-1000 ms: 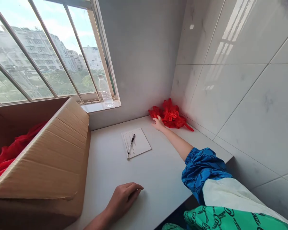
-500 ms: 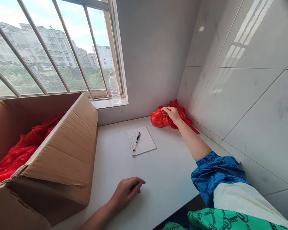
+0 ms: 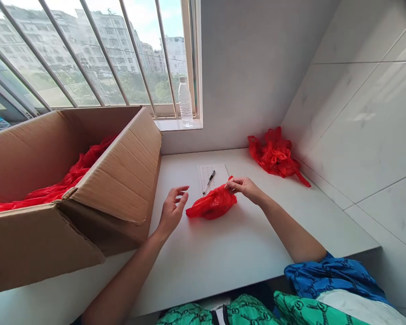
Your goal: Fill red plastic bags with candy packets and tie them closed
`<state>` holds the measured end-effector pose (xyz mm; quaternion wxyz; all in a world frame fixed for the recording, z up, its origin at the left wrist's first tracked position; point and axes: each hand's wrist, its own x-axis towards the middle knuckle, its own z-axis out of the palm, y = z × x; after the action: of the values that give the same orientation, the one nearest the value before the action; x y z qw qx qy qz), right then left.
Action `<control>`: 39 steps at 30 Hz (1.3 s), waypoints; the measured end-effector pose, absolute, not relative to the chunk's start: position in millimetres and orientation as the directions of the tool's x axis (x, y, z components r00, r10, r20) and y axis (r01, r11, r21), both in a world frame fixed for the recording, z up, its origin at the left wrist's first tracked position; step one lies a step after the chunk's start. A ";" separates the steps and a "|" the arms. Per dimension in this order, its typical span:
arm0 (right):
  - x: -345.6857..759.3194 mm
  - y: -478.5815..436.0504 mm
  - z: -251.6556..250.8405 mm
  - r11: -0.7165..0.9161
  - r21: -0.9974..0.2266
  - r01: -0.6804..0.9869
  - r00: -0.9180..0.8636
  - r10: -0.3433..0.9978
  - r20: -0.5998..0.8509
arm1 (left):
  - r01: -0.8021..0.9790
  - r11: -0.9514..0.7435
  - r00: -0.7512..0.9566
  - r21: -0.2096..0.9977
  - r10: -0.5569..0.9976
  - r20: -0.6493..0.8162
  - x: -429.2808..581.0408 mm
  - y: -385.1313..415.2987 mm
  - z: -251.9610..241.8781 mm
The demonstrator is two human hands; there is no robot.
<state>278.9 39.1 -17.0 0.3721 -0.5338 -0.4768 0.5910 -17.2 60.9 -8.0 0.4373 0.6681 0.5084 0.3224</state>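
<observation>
We are at a white bench [image 3: 219, 266] set into a corner under a barred window [image 3: 88, 58], with glossy marble-look tiles [image 3: 368, 126] on the wall to the right. Unlike in the earlier frames, one red plastic bag [image 3: 211, 204] now lies near the middle of the bench, away from the heap, and our right hand has moved off that heap to it.

Nearest us, a blue patterned sleeve [image 3: 331, 273] shows past the bench's front edge. Our right hand [image 3: 244, 189] reaches in from that side, forearm low over the bench, its thumb and fingers pinched narrowly on the bag's upper edge. Our left hand [image 3: 172, 211] is raised just beside the bag, fingers parted and curving, holding nothing and not touching the plastic.

Just behind the bag, and overlapping its near edge, lies a small paper pad [image 3: 216, 171] with a black pen [image 3: 209, 182] on it. To the left stands a cardboard box [image 3: 115, 180] with more red bags [image 3: 64, 183] inside. In the far right corner sits a crumpled heap of red bags [image 3: 275, 153], and a clear water bottle [image 3: 185, 101] stands on the window sill [image 3: 177, 125].
</observation>
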 end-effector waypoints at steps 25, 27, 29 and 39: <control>242.8 -5.1 -29.3 0.148 -0.854 0.498 -0.220 0.975 0.040 | 0.511 -0.265 0.619 0.817 0.774 -0.136 16.2 42.3 -14.5; 251.7 -3.6 -25.0 0.137 -0.892 0.430 -0.163 0.984 0.073 | 0.502 -0.268 0.570 0.822 0.817 -0.081 11.1 48.0 -10.8; 267.0 -1.6 -20.0 0.089 -0.927 0.363 -0.057 0.996 0.073 | 0.489 -0.244 0.489 0.838 0.872 -0.031 2.1 56.8 -7.2; 281.3 -1.7 10.8 0.001 -0.917 0.399 -0.170 0.983 -0.072 | 0.502 -0.348 0.566 0.792 0.824 0.003 -1.3 55.5 12.6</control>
<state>281.3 -1.7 10.8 0.3311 -0.5526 -0.6254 0.4404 -1.3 55.5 12.6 0.3898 0.7944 0.4174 0.2067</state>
